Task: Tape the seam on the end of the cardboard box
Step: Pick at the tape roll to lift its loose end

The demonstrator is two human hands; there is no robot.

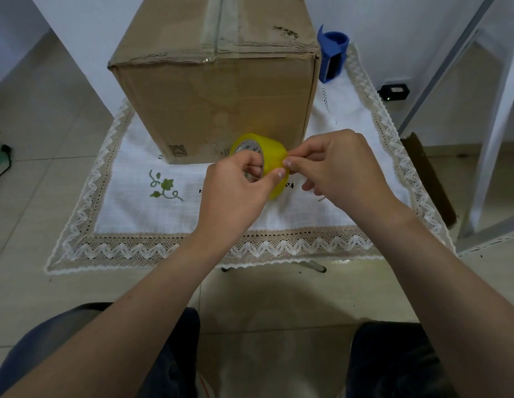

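Note:
A brown cardboard box (215, 93) stands on a small table, its top seam covered with clear tape that folds a little way down the near face. In front of it I hold a yellow tape roll (271, 155) just above the cloth. My left hand (235, 188) grips the roll, fingers hooked through its core and thumb on the outer face. My right hand (339, 170) pinches at the roll's outer surface with thumb and forefinger, right beside the left thumb.
A white tablecloth (192, 214) with a lace border covers the table. A blue tape dispenser (333, 57) stands behind the box at the right. A flat cardboard piece (428, 179) leans at the table's right side. My knees show below, over a tiled floor.

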